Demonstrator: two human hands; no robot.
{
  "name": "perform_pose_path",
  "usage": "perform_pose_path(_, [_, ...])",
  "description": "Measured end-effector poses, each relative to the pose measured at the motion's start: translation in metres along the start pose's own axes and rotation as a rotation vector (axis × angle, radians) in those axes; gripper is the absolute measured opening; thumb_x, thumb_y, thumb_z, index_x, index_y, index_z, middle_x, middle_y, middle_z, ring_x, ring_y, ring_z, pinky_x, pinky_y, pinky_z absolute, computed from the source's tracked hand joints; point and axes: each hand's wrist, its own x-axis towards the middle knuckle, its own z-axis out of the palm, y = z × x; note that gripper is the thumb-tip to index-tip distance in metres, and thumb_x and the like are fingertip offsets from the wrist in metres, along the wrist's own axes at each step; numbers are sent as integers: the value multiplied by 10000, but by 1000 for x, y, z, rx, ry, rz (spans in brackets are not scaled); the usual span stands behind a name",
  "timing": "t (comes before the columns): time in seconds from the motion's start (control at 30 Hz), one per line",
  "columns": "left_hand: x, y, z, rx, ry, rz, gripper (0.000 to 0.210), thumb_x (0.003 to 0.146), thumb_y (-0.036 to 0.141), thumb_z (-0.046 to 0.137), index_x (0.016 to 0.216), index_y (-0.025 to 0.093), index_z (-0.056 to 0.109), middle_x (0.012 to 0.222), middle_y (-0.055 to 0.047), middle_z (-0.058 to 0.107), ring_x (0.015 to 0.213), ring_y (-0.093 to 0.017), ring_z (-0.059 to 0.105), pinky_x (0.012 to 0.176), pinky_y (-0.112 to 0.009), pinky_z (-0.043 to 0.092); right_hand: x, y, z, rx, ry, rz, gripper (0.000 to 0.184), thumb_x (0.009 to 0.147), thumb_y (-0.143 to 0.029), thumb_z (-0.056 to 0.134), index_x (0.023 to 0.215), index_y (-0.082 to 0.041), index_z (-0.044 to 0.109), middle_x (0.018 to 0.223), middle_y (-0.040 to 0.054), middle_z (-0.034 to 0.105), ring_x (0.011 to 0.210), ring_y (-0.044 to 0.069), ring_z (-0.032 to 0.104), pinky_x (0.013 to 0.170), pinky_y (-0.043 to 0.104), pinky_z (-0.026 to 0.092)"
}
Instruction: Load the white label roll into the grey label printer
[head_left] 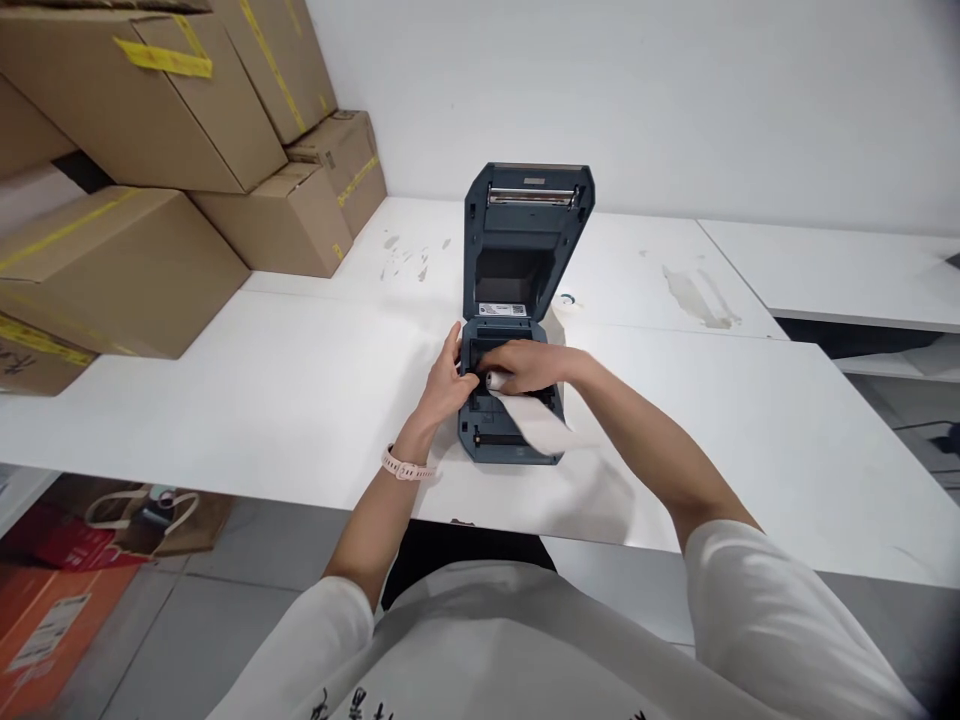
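A dark grey label printer [474,428] stands on the white table with its lid [530,212] raised. Inside its bay is a small roll of white label paper [494,381], and a loose strip [536,424] hangs from it over the printer's front right edge. My right hand [527,365] reaches into the bay from the right, its fingers curled over the roll. At the left wall of the printer is my left hand [447,383], with fingers along the outside and thumb over the rim inside. The right fingertips and the far side of the roll are hidden.
Stacked cardboard boxes [112,270] with yellow tape fill the table's left rear. A small roll of tape [568,300] lies behind the printer at its right. A white wall [637,110] rises behind the table. Bags and an orange box [64,640] are on the floor at left.
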Motion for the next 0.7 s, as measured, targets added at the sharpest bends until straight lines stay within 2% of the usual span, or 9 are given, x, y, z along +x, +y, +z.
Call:
perform_pose_path(0.07, [-1,0,0,0,-14,-25,1003,715,129,661,1597,362,245,1555,-58,502,1411,-276,502,1149,-431,442,-39,8,-12,263,113,-128,376,815,-264,719,1191,-241,724,1153,57,757,1016,261,707,849,377,569])
perform_pose_path(0.13, [-2,0,0,10,-14,-48,999,734,136,658,1601,371,222,1591,-58,459,1445,-281,466,1163,-440,427,-88,21,-18,449,283,-170,395,841,-397,723,1213,-266,717,1197,71,734,1056,265,687,904,422,561])
perform_pose_path(0.2, [-3,1,1,23,-10,-61,991,745,135,650,1603,366,213,1616,-64,423,1462,-289,445,1172,-458,415,-131,42,-13,572,477,-117,344,799,-438,781,1109,-293,752,1108,82,742,1017,271,687,905,444,556])
perform_pose_path(0.27, [-4,3,2,19,-9,-61,984,749,128,638,1605,360,211,1623,-68,412,1466,-291,441,1177,-471,409,-156,69,3,641,624,44,333,760,-439,826,1056,-302,759,1064,77,742,1027,271,684,953,461,539])
perform_pose_path(0.33, [-5,4,2,0,-16,-56,981,747,118,627,1605,354,215,1610,-68,431,1465,-284,442,1183,-475,405,-161,96,26,677,729,241,383,704,-449,868,1033,-287,754,1076,72,741,1059,270,679,1013,480,511])
perform_pose_path(0.4, [-5,4,2,-15,-22,-50,979,742,109,625,1604,346,226,1588,-72,461,1465,-279,443,1188,-471,403,-153,120,48,713,791,387,466,623,-478,905,999,-255,744,1103,79,740,1076,274,678,1041,496,495])
perform_pose_path(0.5, [-5,6,2,-19,-24,-49,972,746,109,623,1603,348,232,1567,-73,486,1466,-275,442,1186,-464,410,-138,141,65,799,744,440,588,567,-503,921,1053,-232,732,1176,96,735,1128,277,673,1066,508,485])
perform_pose_path(0.57, [-5,7,2,-19,-24,-52,965,753,114,624,1602,353,233,1560,-70,494,1462,-272,447,1181,-460,419,-131,147,59,848,691,402,669,604,-496,907,1191,-254,697,1265,102,711,1206,273,650,1096,510,471])
perform_pose_path(0.7, [-7,12,2,-23,-11,-61,955,757,126,642,1599,342,246,1553,-76,504,1454,-272,457,1171,-448,434,-106,159,23,813,753,343,810,622,-407,908,1357,-290,588,1444,113,607,1360,282,551,1165,534,409])
